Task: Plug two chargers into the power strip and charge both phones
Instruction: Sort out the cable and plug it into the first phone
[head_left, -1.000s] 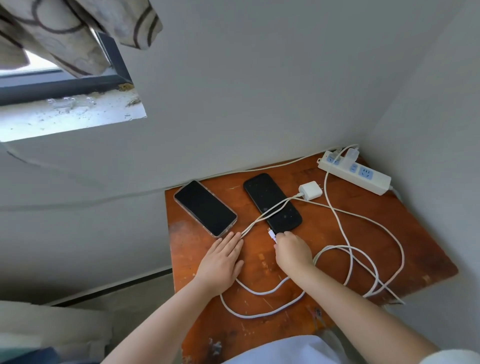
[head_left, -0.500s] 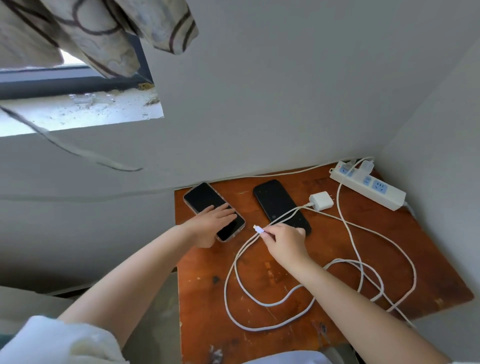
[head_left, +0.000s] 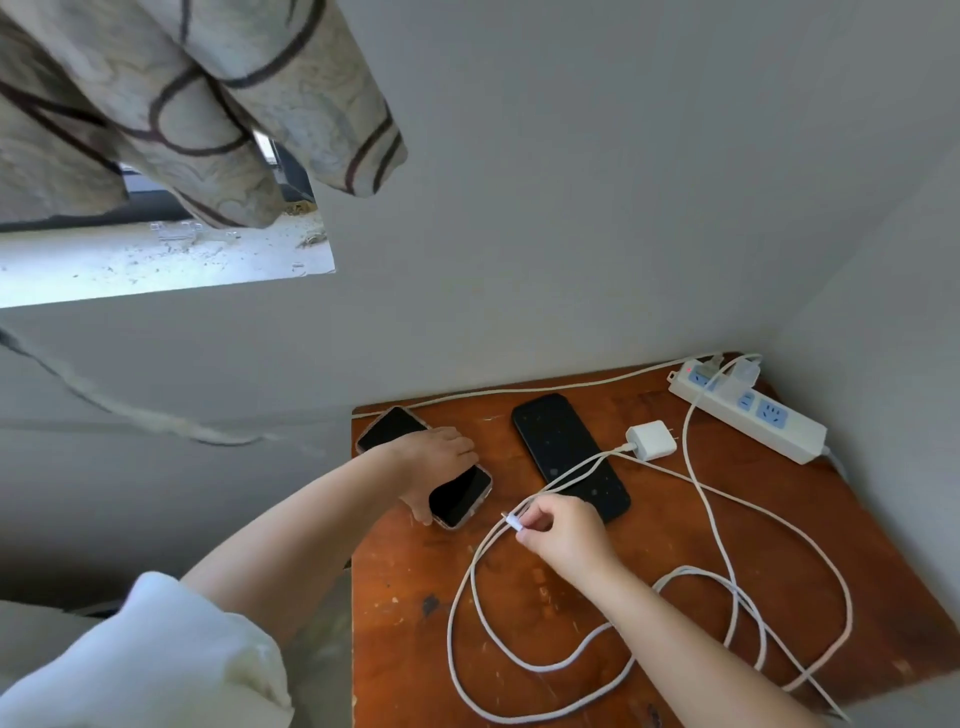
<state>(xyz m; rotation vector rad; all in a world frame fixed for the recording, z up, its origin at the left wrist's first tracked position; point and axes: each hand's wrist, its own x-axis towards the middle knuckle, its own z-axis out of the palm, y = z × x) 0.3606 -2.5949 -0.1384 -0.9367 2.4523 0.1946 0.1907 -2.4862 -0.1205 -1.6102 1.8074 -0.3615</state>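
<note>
A small wooden table (head_left: 675, 571) stood in a wall corner. At its far right edge lay a white power strip (head_left: 748, 410) with one charger plugged in. A second white charger (head_left: 652, 440) lay loose nearer the centre, just beside a black phone (head_left: 569, 454). The left hand (head_left: 436, 457) gripped another phone (head_left: 457, 493) at the table's left edge. The right hand (head_left: 563, 532) pinched a white cable plug (head_left: 513, 521), near that phone.

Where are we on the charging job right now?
Done: one charger sits in the power strip. In hand: right hand pinches a cable connector; left hand grips the left phone. Left: the loose white charger and both phones remain unplugged.
</note>
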